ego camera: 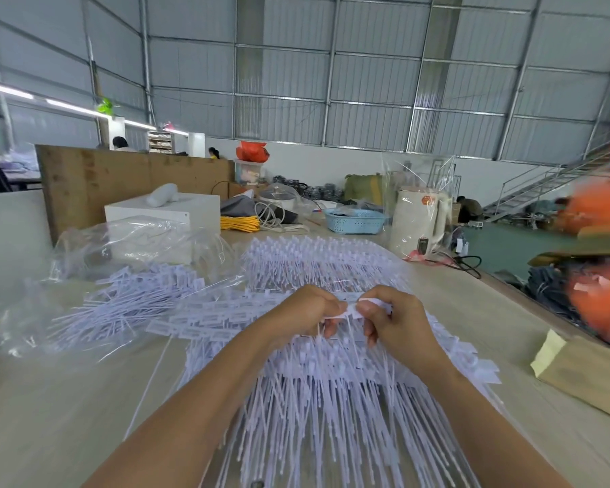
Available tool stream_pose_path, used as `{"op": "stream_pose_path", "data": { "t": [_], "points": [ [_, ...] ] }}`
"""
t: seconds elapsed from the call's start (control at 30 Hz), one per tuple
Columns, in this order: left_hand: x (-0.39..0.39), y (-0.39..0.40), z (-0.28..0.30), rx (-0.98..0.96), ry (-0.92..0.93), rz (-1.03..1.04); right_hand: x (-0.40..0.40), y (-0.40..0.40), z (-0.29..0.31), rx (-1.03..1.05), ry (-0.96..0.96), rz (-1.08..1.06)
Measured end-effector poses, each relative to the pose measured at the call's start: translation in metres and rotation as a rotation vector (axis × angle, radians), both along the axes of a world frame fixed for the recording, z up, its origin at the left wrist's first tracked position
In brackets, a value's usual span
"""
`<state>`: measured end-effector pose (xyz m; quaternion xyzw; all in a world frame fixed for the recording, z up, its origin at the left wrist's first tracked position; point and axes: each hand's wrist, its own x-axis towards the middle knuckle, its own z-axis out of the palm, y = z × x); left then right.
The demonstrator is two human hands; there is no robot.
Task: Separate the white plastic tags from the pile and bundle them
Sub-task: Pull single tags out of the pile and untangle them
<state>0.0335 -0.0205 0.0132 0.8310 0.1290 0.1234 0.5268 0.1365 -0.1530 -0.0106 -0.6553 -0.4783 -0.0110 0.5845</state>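
- While the pile of white plastic tags [317, 382] lies along the counter's [67, 399] near edge, the left hand [305, 317] and right hand [397, 320] pinch one tag's flat head [349, 309] between them.
- Tags look light, springy, slippery; tails seemingly tangle, so grip the heads.

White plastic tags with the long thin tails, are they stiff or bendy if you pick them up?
Probably bendy: the white plastic tags have very thin tails that fan out unevenly across the table. Likely light too, since the left hand and right hand hold several by fingertip pinches. Loose ones may slide apart easily.
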Motion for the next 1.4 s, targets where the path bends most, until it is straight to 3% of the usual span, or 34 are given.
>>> {"op": "stream_pose_path", "data": {
  "t": [0.13,0.27,0.33,0.4,0.5,0.63,0.77,0.93,1.07,1.2,1.4],
  "points": [
    [-0.001,-0.001,0.006,-0.052,-0.016,-0.048,0.005,0.000,0.004,0.081,-0.128,-0.012],
    [0.002,0.000,0.007,-0.071,-0.046,-0.057,0.009,0.002,0.005,0.079,-0.077,-0.108],
    [-0.001,0.005,0.007,-0.129,-0.052,-0.073,0.030,-0.013,0.009,0.141,0.036,-0.321],
    [-0.003,0.011,0.006,-0.147,-0.075,-0.014,0.052,-0.034,0.016,0.300,0.315,-0.383],
    [0.003,0.008,0.003,-0.051,-0.063,0.043,0.055,-0.039,0.022,0.361,0.599,-0.178],
    [0.006,-0.002,0.001,0.029,0.026,-0.007,0.031,-0.024,0.032,0.273,0.758,0.107],
    [0.001,0.000,0.000,0.241,0.020,0.006,0.008,-0.007,0.020,0.023,0.680,0.064],
    [-0.001,-0.003,-0.002,0.393,-0.066,0.016,-0.009,0.008,0.006,-0.080,0.483,0.053],
    [-0.002,-0.003,-0.003,0.380,-0.108,-0.009,-0.008,0.008,0.002,-0.036,0.485,0.116],
    [-0.003,0.002,-0.004,0.424,-0.137,0.055,-0.004,0.005,0.004,0.068,0.381,0.048],
    [-0.002,0.008,-0.005,0.422,-0.031,0.071,-0.003,0.004,0.005,0.113,0.438,0.074]
  ]
}}
